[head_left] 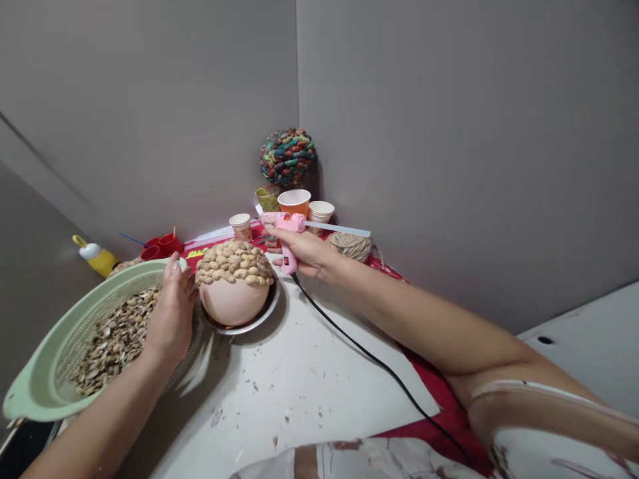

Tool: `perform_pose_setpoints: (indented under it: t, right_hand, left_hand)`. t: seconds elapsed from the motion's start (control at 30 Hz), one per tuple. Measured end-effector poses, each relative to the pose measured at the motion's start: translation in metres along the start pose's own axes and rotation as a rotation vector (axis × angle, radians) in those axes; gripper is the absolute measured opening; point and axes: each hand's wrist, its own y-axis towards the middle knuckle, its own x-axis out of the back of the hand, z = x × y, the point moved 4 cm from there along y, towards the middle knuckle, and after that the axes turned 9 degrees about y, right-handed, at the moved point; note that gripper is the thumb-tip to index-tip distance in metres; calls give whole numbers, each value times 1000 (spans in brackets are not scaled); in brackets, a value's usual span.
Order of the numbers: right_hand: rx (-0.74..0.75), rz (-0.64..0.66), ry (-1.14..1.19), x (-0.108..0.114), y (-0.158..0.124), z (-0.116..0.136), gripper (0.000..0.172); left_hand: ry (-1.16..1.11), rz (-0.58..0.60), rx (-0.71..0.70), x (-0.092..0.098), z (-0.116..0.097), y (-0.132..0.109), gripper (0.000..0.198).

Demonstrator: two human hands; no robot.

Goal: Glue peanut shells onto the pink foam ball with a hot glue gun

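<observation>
A pale pink balloon (234, 304), its upper half covered with peanut shells (234, 261), rests in a shallow metal bowl (267, 318). My left hand (172, 309) is up beside the balloon's left side, in front of the basket rim, with its fingers pointing up and partly hidden. Whether it touches the shells I cannot tell. My right hand (307, 249) grips a pink hot glue gun (288, 256), its nozzle pointing left above and behind the balloon. A clear glue stick (339, 229) sticks out of the gun's back.
A green basket (42, 379) of loose shells (117, 336) stands at left. Paper cups (241, 226), a ball of twine (351, 246) and a multicoloured shell-covered ball (288, 156) are at the back. The gun's black cord (359, 351) crosses the white sheet (309, 399).
</observation>
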Motion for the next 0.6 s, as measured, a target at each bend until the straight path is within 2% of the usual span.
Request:
perform_pose_setpoints:
  t: [0.13, 0.27, 0.43, 0.6]
  right_hand:
    - [-48, 14, 17, -2, 1, -6, 7]
    - [-23, 76, 6, -6, -1, -9, 14]
    - [51, 134, -3, -8, -9, -2, 16]
    - [214, 200, -14, -11, -20, 15, 25]
  left_hand:
    - [2, -42, 28, -2, 0, 4, 51]
    - [-36, -67, 30, -7, 1, 2, 48]
    - [-81, -92, -17, -9, 3, -5, 41]
    - [-166, -79, -62, -15, 5, -4, 37]
